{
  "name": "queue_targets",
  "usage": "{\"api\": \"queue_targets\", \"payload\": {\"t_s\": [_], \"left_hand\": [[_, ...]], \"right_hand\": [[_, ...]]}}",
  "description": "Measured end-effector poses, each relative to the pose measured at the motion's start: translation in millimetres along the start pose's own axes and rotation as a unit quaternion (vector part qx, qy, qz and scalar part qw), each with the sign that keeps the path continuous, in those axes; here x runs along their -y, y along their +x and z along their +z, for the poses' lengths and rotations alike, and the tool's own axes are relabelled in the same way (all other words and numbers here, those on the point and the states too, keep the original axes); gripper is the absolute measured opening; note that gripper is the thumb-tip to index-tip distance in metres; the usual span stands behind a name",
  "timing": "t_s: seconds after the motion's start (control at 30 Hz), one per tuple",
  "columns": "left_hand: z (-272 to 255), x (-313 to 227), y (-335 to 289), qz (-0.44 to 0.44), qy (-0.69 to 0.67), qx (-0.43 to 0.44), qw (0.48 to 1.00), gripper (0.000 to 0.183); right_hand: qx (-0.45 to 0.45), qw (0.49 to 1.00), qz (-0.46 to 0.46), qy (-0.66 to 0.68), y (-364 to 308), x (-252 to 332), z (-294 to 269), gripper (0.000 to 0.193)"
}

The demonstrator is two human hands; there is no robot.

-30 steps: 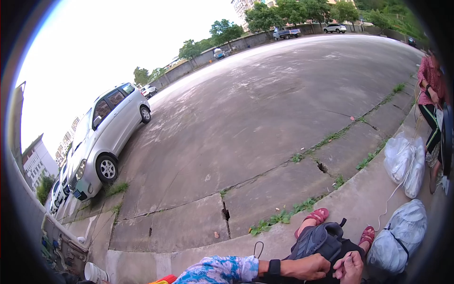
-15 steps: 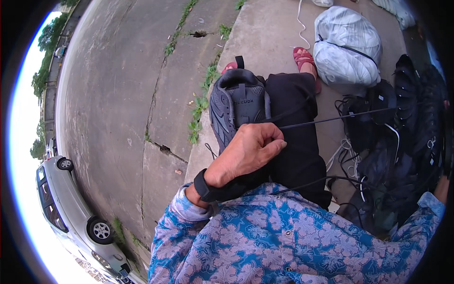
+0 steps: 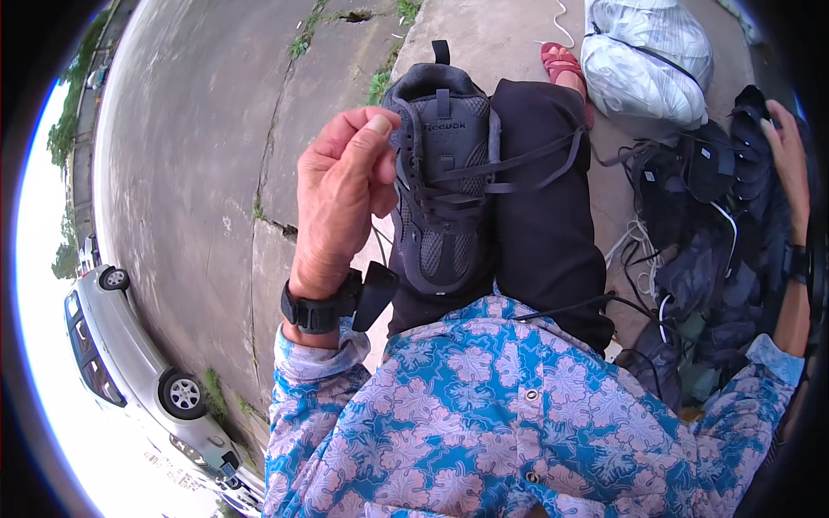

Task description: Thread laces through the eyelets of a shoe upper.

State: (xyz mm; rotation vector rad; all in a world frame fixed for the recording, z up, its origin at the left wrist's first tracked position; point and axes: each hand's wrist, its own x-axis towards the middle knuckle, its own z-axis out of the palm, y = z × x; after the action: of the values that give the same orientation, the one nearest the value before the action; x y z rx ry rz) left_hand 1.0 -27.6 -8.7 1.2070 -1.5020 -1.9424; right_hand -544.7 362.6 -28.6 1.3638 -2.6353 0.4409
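Pavement (image 3: 181, 198), grey and cracked, fills the left and upper middle of the frame, and on it we see a silver car (image 3: 142, 350) at the lower left. Our blue-and-pink leaf-patterned shirt (image 3: 466, 388) spreads across the bottom, below our dark trousers (image 3: 544, 233) at the centre. A heap of dark shoes (image 3: 691, 259) with tangled cords lies at the right, near a stuffed white plastic bag (image 3: 648, 65) at the upper right. The dark grey shoe (image 3: 445, 229) rests on our left thigh in the middle, its toe toward the shirt. Just left of its collar is our left hand (image 3: 345, 177), thumb and forefinger pinched together; we cannot tell whether anything is between them. Our right hand (image 3: 787, 147), at the far right, is beside the heap; we cannot tell how far its grip is closed. A loose lace (image 3: 522, 187) trails from the shoe across the right thigh.
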Motion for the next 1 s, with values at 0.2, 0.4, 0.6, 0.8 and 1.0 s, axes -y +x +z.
{"api": "queue_targets", "payload": {"t_s": [0.2, 0.4, 0.6, 0.8, 1.0], "left_hand": [[-17, -2, -1, 0.026, 0.075, -0.023, 0.997, 0.018], [-7, 10, -7, -0.009, 0.093, 0.005, 0.996, 0.017], [4, 11, -13, -0.018, 0.122, 0.071, 0.99, 0.017], [8, 22, -19, 0.005, 0.242, 0.153, 0.958, 0.019], [8, 22, -17, 0.039, 0.307, 0.193, 0.931, 0.015]], "right_hand": [[0.077, 0.904, -0.3, 0.296, 13, 381, 100, 0.012], [0.057, 0.874, -0.357, 0.324, -21, 438, 123, 0.013], [0.037, 0.868, -0.376, 0.321, -26, 454, 128, 0.011], [0.006, 0.871, -0.377, 0.315, -33, 457, 128, 0.014], [-0.032, 0.88, -0.354, 0.314, -33, 452, 129, 0.015]]}}
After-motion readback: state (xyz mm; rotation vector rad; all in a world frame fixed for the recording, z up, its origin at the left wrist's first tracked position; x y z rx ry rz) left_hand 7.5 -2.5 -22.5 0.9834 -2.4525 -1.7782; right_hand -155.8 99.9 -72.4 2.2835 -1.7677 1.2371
